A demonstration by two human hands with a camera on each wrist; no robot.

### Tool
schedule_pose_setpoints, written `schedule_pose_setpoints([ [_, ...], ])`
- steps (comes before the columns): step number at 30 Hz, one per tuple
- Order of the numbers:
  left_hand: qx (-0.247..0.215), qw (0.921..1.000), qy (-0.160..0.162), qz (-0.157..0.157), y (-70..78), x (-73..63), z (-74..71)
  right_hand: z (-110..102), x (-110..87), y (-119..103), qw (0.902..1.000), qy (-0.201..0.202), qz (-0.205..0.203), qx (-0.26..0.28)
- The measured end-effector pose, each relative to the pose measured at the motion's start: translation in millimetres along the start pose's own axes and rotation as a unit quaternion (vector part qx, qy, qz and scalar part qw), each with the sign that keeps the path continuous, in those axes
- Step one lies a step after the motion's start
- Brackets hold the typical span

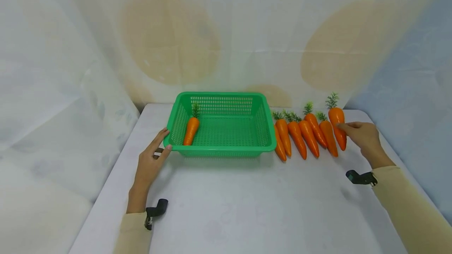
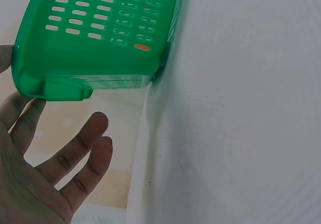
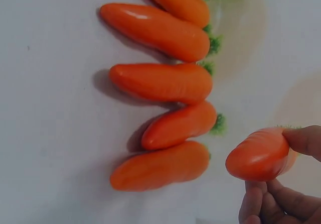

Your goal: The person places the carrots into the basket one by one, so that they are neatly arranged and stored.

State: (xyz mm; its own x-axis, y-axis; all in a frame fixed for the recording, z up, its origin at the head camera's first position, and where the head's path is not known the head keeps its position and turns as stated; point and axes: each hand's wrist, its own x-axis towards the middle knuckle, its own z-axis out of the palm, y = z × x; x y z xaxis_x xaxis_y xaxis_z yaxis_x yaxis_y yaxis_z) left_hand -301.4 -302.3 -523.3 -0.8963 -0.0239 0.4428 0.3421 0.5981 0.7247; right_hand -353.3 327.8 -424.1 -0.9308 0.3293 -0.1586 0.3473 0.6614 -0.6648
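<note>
My left hand touches the left rim of a green plastic basket with its thumb and fingertips. In the left wrist view, two fingers extend free of the basket wall. One orange carrot with a green leafy top lies inside the basket, at its left end. At the right, my right hand pinches another carrot between thumb and fingers. The right wrist view has this held carrot apart from the row of carrots, its tip toward the camera.
Several carrots lie side by side on the white table, right of the basket; the nearest one sits against its right wall. A pale patterned cloth hangs behind the table, and a bluish cloth hangs on the right.
</note>
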Motion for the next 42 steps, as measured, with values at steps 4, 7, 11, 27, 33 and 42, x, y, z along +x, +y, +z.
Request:
schedule_pose_setpoints([
  [4,-0.002,1.0000,-0.003,0.000,1.5,0.3,-0.3,2.4,-4.9,-10.6,1.0000,-0.008,0.000,-0.001],
  [7,-0.002,1.0000,-0.007,-0.002,2.3,0.0,0.0,5.5,-8.4,-17.2,0.9999,-0.007,-0.008,-0.002],
  [11,0.000,1.0000,-0.008,0.000,4.0,-0.1,-0.8,9.4,-11.5,-26.9,0.9995,-0.009,-0.028,0.008],
  [27,-0.002,1.0000,-0.004,0.008,6.8,0.3,-0.1,23.9,-26.1,-68.0,0.9976,-0.029,-0.052,0.034],
  [33,-0.002,0.9999,-0.004,0.011,8.2,0.6,-0.7,31.1,-32.3,-82.6,0.9960,-0.042,-0.072,0.033],
  [42,-0.005,1.0000,0.002,0.004,13.0,-0.3,-2.6,41.0,-40.6,-106.5,0.9932,-0.083,-0.065,0.050],
])
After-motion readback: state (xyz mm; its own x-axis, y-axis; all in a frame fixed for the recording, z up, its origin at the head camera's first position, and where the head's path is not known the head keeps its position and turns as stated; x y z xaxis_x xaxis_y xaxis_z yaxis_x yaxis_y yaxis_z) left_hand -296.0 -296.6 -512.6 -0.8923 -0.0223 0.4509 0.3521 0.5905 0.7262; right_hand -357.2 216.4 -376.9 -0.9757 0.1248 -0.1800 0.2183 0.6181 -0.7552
